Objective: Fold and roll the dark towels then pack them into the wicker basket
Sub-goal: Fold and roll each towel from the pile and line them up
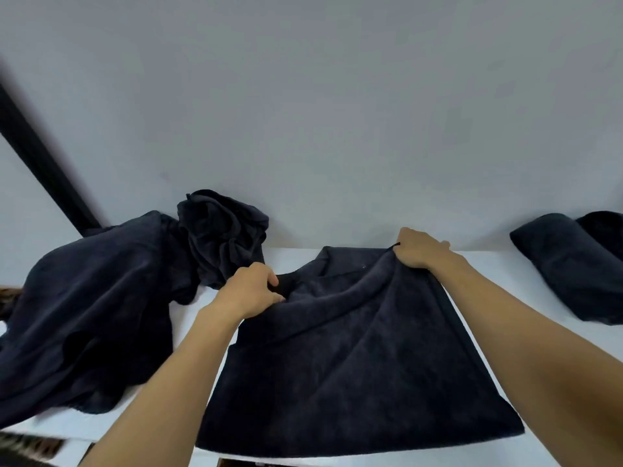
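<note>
A dark navy towel (354,358) lies spread on the white table (526,348) in front of me, with its near edge at the table's front. My left hand (251,289) grips its far left corner. My right hand (419,249) grips its far right corner, lifted a little near the wall. A heap of crumpled dark towels (111,298) covers the left of the table. Two rolled dark towels (573,264) rest at the far right. No wicker basket is in view.
A pale wall (320,112) rises right behind the table. A black bar (40,160) runs diagonally at the far left. Patterned floor (27,446) shows below the table's front left edge.
</note>
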Tool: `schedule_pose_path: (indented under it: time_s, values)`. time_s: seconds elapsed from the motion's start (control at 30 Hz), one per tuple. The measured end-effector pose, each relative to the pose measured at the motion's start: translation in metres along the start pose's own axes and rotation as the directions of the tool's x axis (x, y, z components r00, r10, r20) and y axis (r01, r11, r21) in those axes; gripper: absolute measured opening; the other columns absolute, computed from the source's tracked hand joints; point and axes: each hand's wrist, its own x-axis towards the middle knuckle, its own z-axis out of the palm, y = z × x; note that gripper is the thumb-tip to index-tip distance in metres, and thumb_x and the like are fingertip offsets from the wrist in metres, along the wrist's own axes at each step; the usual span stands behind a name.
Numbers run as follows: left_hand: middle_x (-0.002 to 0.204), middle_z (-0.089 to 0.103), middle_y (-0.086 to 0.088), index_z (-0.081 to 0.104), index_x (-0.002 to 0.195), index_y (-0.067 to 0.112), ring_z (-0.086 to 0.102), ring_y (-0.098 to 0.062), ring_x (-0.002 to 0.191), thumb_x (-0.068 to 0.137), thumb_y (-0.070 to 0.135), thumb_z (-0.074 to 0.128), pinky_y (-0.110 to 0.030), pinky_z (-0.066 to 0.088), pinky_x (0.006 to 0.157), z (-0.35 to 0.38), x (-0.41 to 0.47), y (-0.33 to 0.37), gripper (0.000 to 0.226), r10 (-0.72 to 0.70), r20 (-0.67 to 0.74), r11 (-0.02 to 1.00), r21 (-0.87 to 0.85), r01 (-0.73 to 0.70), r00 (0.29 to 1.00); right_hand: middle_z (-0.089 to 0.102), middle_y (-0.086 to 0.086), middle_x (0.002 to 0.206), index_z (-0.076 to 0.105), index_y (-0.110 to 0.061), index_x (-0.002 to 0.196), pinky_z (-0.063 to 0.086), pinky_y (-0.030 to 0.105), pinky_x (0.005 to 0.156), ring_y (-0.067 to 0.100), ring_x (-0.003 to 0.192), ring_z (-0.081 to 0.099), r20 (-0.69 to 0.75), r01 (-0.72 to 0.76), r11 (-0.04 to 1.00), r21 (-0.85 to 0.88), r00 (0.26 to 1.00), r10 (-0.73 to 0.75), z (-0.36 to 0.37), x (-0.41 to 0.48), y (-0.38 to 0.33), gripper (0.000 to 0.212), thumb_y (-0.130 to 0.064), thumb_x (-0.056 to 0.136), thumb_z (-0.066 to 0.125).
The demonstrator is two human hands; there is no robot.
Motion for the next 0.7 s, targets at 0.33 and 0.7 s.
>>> schedule_pose_path:
  time_s: [0.33, 0.7]
  values:
    - [0.098, 0.056, 0.011, 0.059, 0.076, 0.027, 0.059, -0.019, 0.086, 0.083, 0.025, 0.065, -0.036, 0.050, 0.076, 0.004, -0.013, 0.008, 0.009, 0.139, -0.160, 0.988, 0.089, -0.126, 0.977, 0.068, 0.003, 0.100, 0.069, -0.010, 0.095, 0.045, 0.027, 0.082, 0.019, 0.100, 0.061, -0.223, 0.223, 0.802, 0.554, 0.968, -0.115, -0.009, -0.014, -0.008, 0.009, -0.012, 0.087, 0.066]
    - [0.075, 0.063, -0.005, 0.068, 0.065, 0.014, 0.057, -0.020, 0.074, 0.083, 0.014, 0.066, -0.032, 0.047, 0.068, -0.038, -0.042, 0.009, 0.018, 0.217, 0.216, 0.917, -0.381, -0.122, 0.952, 0.074, 0.004, 0.091, 0.072, -0.008, 0.097, 0.057, 0.027, 0.067, 0.014, 0.079, 0.069, 0.306, -0.087, 0.884, 0.459, 0.950, -0.065, -0.082, -0.124, 0.055, 0.010, -0.013, 0.088, 0.070]
